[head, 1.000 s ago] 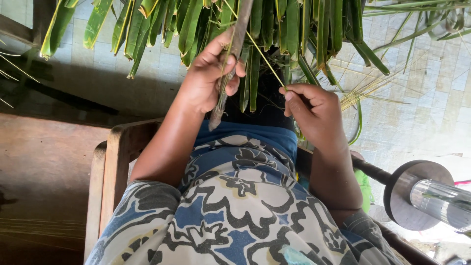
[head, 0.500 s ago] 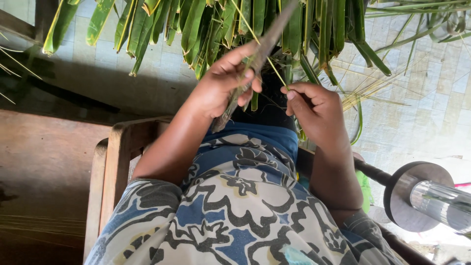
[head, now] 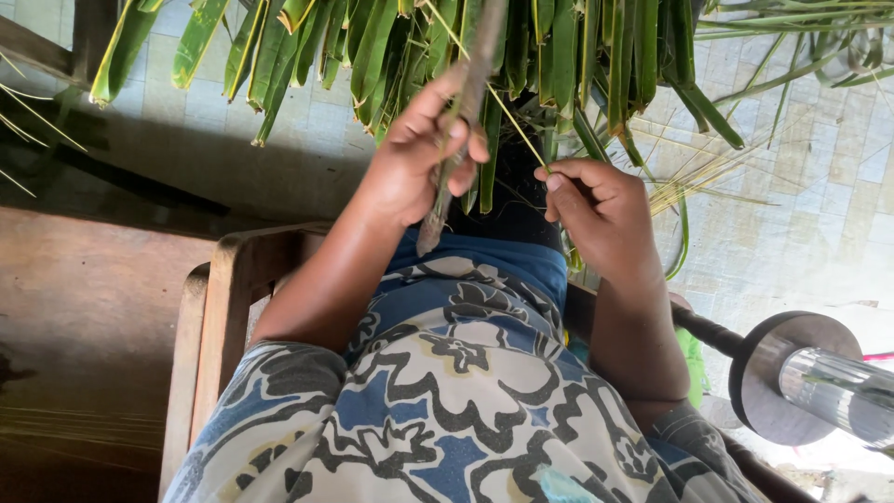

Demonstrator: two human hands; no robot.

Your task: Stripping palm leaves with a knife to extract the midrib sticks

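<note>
Pale tiled flooring (head: pixel 819 186) lay below, with dark wooden planking (head: pixel 84 317) at the left. Green palm leaves (head: pixel 372 47) hung across the top of the view. The left hand (head: pixel 424 158) was closed around a grey-brown stalk (head: pixel 466 102) running up into the leaves. The right hand (head: pixel 601 214) pinched a thin yellow-green leaf rib (head: pixel 507 107) between thumb and forefinger. A wooden chair arm (head: pixel 219 317) stood beside the patterned garment (head: pixel 447 401).
</note>
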